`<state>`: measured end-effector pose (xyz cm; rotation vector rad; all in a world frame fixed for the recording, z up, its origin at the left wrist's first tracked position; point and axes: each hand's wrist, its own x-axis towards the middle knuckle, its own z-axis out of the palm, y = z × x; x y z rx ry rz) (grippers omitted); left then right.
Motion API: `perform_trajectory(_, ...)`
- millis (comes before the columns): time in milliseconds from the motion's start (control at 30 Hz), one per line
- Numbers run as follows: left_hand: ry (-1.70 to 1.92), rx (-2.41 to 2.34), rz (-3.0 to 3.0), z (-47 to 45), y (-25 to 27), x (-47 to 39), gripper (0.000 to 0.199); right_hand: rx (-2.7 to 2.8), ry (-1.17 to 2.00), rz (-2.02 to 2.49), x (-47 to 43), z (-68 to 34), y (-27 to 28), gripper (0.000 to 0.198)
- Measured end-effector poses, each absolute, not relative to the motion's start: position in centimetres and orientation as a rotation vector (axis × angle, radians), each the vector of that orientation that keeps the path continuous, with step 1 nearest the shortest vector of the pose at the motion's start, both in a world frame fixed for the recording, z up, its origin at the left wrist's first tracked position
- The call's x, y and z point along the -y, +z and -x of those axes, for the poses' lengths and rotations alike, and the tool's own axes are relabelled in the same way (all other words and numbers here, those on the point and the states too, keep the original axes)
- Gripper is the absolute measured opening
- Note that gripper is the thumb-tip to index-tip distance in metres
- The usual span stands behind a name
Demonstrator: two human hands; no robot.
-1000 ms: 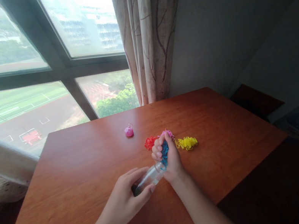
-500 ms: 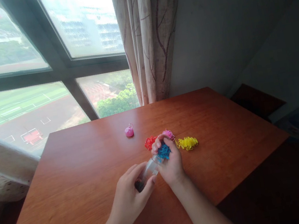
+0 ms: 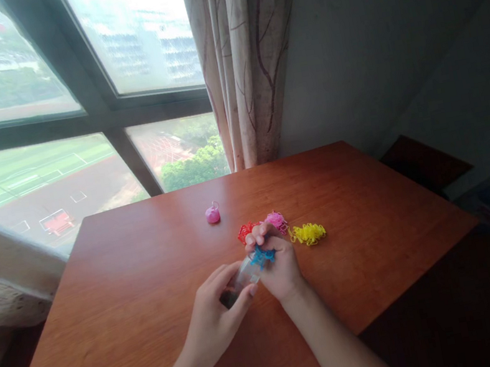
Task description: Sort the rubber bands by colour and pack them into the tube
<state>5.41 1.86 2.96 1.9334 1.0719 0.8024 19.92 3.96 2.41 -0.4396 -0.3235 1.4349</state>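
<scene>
My left hand [image 3: 217, 308] is closed around a clear plastic bottle [image 3: 246, 277], which lies tilted with its mouth toward my right. At that mouth my right hand [image 3: 280, 262] is cupped over a bunch of blue rubber bands [image 3: 262, 257]; some of them are at the opening, and how many are inside I cannot tell. Just beyond my right fingers lie a heap of red rubber bands [image 3: 246, 231], partly hidden, and a heap of pink rubber bands [image 3: 276, 221]. A heap of yellow rubber bands [image 3: 309, 234] sits to the right of that hand.
A pink cap-like piece with a loop [image 3: 212, 214] stands farther back on the brown wooden table [image 3: 119, 307]. Behind the table are a window [image 3: 114, 115] and a patterned curtain [image 3: 237, 71]. The table's right edge drops to a dark area.
My right fingers have curled further over the blue rubber bands, and the visible blue bunch looks smaller and closer to the bottle's mouth. My left hand has hardly moved.
</scene>
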Motion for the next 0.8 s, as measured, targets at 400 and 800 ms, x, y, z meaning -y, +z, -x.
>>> perform_trajectory(400,0.793,-1.111,-1.989,-5.1,2.5,-2.3,0.027,0.408,1.517,0.479,-4.3,-19.9,2.8,0.015)
perform_trajectory(800,0.783,-1.094,-1.862,-6.4,3.0,-3.5,0.037,0.434,1.416,0.412,-4.6,-20.8,4.1,0.022)
